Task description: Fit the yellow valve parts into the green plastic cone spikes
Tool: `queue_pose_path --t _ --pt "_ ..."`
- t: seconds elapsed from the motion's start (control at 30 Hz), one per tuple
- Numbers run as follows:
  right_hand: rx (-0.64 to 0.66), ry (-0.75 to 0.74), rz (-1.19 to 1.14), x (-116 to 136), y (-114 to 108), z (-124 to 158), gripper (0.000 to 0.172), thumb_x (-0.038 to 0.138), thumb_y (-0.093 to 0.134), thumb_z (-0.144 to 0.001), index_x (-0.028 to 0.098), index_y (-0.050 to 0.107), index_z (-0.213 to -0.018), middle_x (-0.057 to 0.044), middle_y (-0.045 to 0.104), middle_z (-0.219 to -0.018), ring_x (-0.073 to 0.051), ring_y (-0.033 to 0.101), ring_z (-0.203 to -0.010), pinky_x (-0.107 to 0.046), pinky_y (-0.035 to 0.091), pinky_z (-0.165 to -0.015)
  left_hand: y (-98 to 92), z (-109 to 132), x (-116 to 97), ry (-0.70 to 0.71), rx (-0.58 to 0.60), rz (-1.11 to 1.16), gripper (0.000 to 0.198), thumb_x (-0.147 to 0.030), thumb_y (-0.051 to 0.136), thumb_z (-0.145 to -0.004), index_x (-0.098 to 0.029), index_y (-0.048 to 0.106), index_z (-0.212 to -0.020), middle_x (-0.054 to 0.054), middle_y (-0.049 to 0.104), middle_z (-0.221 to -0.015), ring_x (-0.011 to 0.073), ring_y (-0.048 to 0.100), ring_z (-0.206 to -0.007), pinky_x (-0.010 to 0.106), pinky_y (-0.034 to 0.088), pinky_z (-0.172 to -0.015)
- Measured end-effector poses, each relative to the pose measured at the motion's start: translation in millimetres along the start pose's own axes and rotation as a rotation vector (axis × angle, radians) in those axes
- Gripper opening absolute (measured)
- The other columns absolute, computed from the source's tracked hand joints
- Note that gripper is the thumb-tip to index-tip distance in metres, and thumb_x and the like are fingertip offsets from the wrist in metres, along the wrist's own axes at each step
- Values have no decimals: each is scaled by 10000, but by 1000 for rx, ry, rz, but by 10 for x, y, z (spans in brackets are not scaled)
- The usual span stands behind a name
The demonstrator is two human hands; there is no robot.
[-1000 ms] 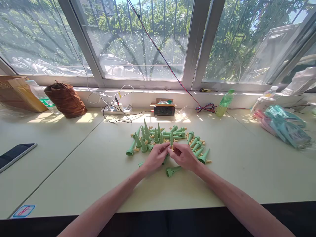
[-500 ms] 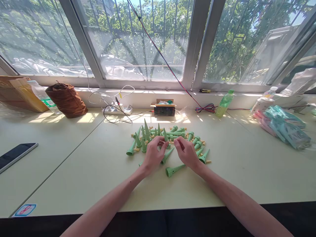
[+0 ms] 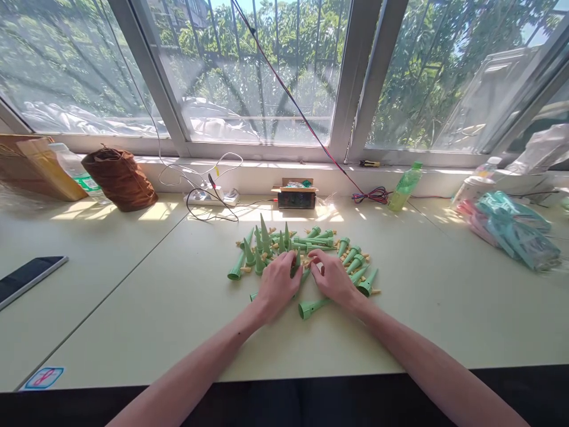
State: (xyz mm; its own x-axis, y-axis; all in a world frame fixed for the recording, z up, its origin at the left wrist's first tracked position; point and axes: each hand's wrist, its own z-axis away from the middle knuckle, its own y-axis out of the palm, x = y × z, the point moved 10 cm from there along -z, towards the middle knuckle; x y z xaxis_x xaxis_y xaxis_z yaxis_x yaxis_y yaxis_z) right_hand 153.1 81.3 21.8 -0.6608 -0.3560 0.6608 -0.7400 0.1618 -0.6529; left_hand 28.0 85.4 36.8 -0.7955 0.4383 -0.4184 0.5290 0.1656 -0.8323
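My left hand (image 3: 278, 283) is closed around a green watering spike (image 3: 298, 258), its pointed tip upward; the spike's lower part is hidden by the fingers. Just to the right, my right hand (image 3: 334, 279) has its thumb and forefinger apart, close to a small tan valve (image 3: 306, 263) beside the held spike. Around both hands lie several more green spikes with tan valves. Some stand upright, such as a tall spike (image 3: 265, 237) at the back left. Others lie flat, like a spike (image 3: 311, 308) in front of my right hand.
A black box (image 3: 296, 200) stands behind the spikes, with a power strip (image 3: 208, 197) and cables to its left. A green bottle (image 3: 405, 187) and plastic packets (image 3: 518, 231) are at right. A brown bag (image 3: 119, 179) and a phone (image 3: 31, 279) are at left.
My left hand has turned, its back now covering more of the held spike, which sits slightly lower. The right hand's fingers have spread from a pinch, and the hand has shifted slightly left.
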Motion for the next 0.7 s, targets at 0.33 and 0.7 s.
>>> queue_pose_path --t 0.33,0.7 --pt "-16 -14 55 -1 -19 -3 182 184 494 -891 184 627 -1014 -36 719 -834 -154 569 -569 -287 446 -637 14 0 -44 54 12 25 136 -204 535 -873 -204 457 -761 23 582 -765 187 568 -692 288 370 -583" --pt "-12 -55 -10 -8 20 -10 359 115 540 -835 181 613 -1181 -80 715 -1097 -177 631 -724 -336 507 -779 -138 26 -136 87 -124 28 144 -322 571 -903 -194 510 -926 19 569 -860 151 548 -664 257 368 -557"
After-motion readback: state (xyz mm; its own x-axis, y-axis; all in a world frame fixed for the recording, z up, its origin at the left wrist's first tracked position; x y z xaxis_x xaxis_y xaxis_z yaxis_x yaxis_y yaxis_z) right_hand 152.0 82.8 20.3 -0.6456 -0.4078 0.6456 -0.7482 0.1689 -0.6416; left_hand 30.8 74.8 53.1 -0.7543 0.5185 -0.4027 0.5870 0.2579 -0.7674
